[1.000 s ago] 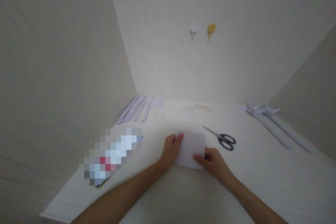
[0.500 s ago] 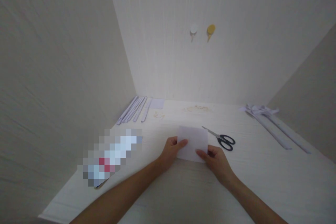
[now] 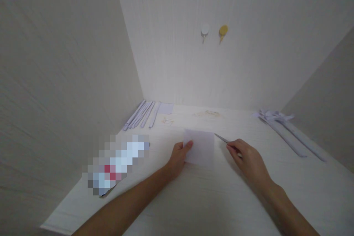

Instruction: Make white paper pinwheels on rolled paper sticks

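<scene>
A square of white paper [image 3: 201,149] is pinched at its left side by my left hand [image 3: 178,158], thumb on top and fingers behind. To the right of the paper, my right hand [image 3: 249,160] is closed on the scissors [image 3: 221,138]. Their blades point up and left, with the tip close to the paper's upper right corner. The black handles are hidden under my fingers.
Several folded paper strips [image 3: 141,115] and a paper square [image 3: 166,108] lie at the back left. More strips [image 3: 284,136] lie at the right. Rubber-band-like loops [image 3: 207,113] sit near the wall. A blurred-out object [image 3: 118,166] is at the left. Two hooks [image 3: 223,31] hang on the wall.
My right hand has let go of the paper and moved right onto the scissors. My left hand still holds the paper, which has shifted slightly left and up.
</scene>
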